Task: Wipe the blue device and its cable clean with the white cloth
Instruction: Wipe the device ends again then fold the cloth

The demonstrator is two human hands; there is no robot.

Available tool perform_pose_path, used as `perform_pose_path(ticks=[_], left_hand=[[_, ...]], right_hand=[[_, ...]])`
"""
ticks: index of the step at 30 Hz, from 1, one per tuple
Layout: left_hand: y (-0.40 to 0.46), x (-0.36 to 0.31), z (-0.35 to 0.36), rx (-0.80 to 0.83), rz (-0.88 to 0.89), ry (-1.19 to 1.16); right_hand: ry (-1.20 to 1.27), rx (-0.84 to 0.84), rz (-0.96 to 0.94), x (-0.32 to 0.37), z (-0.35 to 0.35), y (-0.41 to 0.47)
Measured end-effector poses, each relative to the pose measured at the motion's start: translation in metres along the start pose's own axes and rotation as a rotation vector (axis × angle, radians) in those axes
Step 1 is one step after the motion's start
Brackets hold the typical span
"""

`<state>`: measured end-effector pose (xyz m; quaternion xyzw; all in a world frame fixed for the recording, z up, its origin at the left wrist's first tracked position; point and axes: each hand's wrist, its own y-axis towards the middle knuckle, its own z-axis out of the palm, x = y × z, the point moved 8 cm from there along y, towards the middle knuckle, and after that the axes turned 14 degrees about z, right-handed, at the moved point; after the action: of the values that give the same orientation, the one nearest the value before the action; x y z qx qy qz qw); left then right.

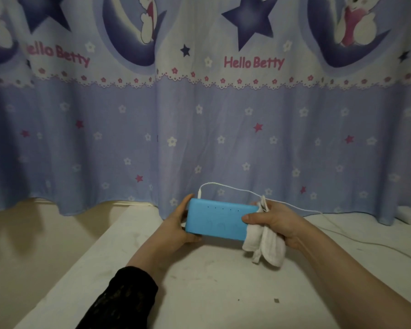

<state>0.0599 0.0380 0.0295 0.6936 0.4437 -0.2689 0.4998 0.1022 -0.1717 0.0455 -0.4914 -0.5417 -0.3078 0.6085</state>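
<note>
Low in frame, a scuffed pale grey tabletop [199, 293]. Above it, centre: left hand [176, 226] gripping the smooth blue rectangular device [217, 220] by its left end. Right hand [275, 223] closed around the crumpled white cloth [266, 245], hiding the device's right end. Thin white cable [235, 188] running right, its end lost near the star-printed lilac curtain [199, 127].

"Hello Betty" on curtain [254, 62] (printed twice)

device [220, 218] between both hands above the table [199, 293], cloth [267, 245] at its right end, curtain [199, 138] behind
</note>
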Motion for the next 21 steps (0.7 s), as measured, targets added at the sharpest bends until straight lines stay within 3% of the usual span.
perform_pose_path(ticks=[5,11,16,21], left_hand=[[-0.003,0.005,0.003,-0.017,-0.064,-0.125],[-0.006,0.006,0.014,-0.087,-0.289,-0.634],[-0.012,0.002,0.011,-0.168,-0.417,-0.883],[-0.008,0.014,0.013,-0.247,-0.452,-0.88]], right_hand=[[-0.062,-0.01,-0.234,0.017,0.002,-0.008],[-0.254,-0.036,-0.494,0.031,0.008,-0.019],[-0.341,-0.097,-0.576,0.029,0.009,-0.018],[-0.498,-0.2,-0.697,0.034,0.015,-0.026]])
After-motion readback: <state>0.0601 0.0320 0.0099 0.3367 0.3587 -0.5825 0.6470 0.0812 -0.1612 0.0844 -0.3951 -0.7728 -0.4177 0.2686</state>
